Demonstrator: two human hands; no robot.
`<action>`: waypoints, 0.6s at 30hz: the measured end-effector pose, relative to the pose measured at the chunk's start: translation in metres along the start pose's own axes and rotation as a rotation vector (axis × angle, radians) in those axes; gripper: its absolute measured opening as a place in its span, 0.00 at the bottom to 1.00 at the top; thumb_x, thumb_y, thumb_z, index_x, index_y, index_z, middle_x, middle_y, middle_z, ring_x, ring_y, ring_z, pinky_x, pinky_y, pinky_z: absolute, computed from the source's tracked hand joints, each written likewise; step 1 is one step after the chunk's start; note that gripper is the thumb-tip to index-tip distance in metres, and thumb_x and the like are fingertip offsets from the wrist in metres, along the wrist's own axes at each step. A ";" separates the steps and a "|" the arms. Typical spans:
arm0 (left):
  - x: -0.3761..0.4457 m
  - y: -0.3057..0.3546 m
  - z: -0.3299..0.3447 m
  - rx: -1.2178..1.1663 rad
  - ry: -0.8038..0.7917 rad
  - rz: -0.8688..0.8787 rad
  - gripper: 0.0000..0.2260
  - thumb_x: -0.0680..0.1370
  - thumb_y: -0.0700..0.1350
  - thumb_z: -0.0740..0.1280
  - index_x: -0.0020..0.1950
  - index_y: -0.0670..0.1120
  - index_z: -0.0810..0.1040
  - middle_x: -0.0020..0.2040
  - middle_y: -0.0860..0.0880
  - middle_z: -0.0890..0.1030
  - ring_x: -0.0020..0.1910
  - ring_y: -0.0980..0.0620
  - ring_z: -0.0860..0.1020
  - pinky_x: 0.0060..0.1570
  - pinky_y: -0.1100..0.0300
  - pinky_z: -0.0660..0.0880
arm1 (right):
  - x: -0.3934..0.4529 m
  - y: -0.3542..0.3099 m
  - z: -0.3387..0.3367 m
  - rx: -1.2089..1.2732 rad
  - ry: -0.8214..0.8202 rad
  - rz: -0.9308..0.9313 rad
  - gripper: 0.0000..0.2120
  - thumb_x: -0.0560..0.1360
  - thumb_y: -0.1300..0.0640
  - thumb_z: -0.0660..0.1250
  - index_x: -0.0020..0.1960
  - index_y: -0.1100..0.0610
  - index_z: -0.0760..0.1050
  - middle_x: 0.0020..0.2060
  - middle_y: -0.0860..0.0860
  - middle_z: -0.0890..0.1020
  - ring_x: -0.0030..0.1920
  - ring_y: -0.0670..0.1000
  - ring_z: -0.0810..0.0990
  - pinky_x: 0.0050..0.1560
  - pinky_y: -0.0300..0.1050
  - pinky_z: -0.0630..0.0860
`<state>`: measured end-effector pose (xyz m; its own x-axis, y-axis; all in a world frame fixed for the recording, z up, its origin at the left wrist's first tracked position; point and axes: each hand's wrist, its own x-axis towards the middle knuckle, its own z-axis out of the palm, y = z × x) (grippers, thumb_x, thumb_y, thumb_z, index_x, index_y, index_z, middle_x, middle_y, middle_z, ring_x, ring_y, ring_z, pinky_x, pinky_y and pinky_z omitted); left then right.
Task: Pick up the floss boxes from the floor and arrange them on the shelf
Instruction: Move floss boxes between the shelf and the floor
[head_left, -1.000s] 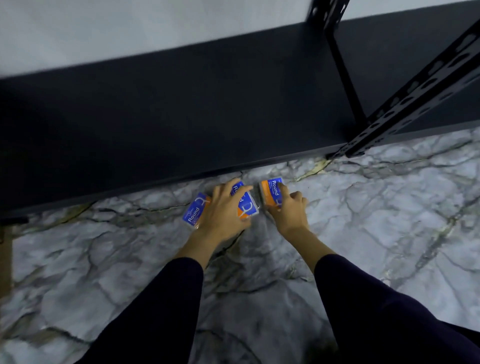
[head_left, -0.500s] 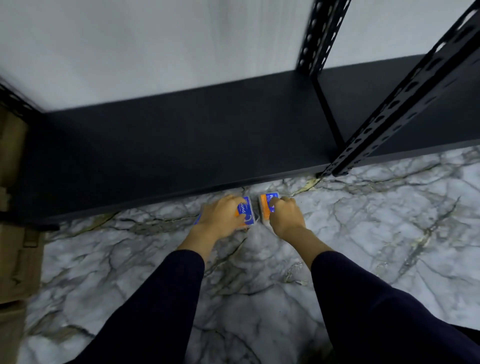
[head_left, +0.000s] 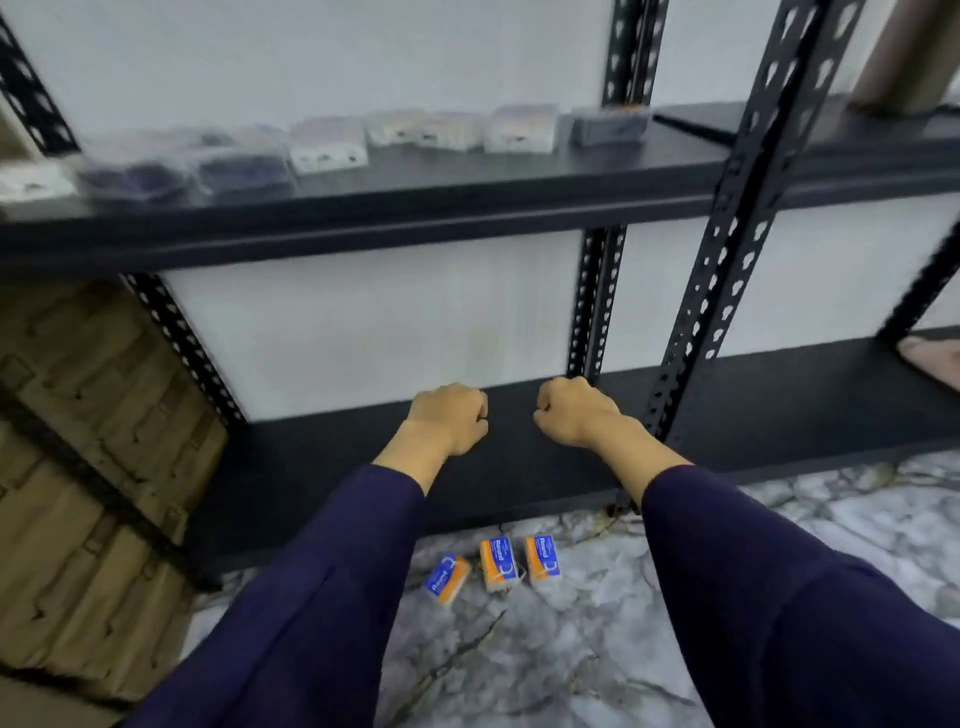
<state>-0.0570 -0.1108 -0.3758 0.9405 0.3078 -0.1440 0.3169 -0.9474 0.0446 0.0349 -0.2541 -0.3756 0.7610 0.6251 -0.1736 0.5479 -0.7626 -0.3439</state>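
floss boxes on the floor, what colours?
Blue and orange with white lettering, all three floss boxes, seen in the head view.

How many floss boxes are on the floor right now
3, in a row on the marble floor just before the bottom shelf: left box, middle box, right box. The sleeves could hide more.

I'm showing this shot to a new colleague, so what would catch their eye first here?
First, the two hands, left and right, curled into fists over the bare lower shelf with nothing visible in them. Next, three blue and orange floss boxes on the marble floor, just in front of that shelf. Then a blurred row of clear packs along the upper shelf.
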 end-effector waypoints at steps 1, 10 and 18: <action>-0.006 0.003 -0.022 0.001 0.050 -0.006 0.12 0.80 0.48 0.60 0.61 0.49 0.76 0.60 0.48 0.78 0.56 0.47 0.76 0.48 0.55 0.71 | -0.007 -0.008 -0.022 -0.007 0.035 -0.013 0.13 0.78 0.56 0.61 0.60 0.58 0.75 0.57 0.56 0.78 0.54 0.59 0.78 0.50 0.49 0.75; -0.040 0.032 -0.173 -0.145 0.395 -0.038 0.11 0.80 0.48 0.59 0.57 0.49 0.78 0.56 0.50 0.80 0.53 0.47 0.78 0.47 0.55 0.72 | -0.049 -0.061 -0.167 -0.067 0.308 -0.076 0.13 0.77 0.56 0.60 0.60 0.58 0.74 0.55 0.56 0.78 0.52 0.58 0.78 0.44 0.47 0.73; -0.009 0.033 -0.231 -0.157 0.537 0.013 0.10 0.79 0.47 0.60 0.54 0.48 0.78 0.54 0.50 0.81 0.52 0.47 0.78 0.46 0.56 0.71 | -0.021 -0.073 -0.221 -0.103 0.432 -0.105 0.14 0.77 0.55 0.60 0.61 0.59 0.73 0.57 0.57 0.78 0.54 0.59 0.77 0.45 0.48 0.72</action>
<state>-0.0269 -0.1245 -0.1445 0.8617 0.3368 0.3795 0.2810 -0.9395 0.1958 0.0556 -0.2488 -0.1425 0.7624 0.5899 0.2662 0.6452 -0.7248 -0.2415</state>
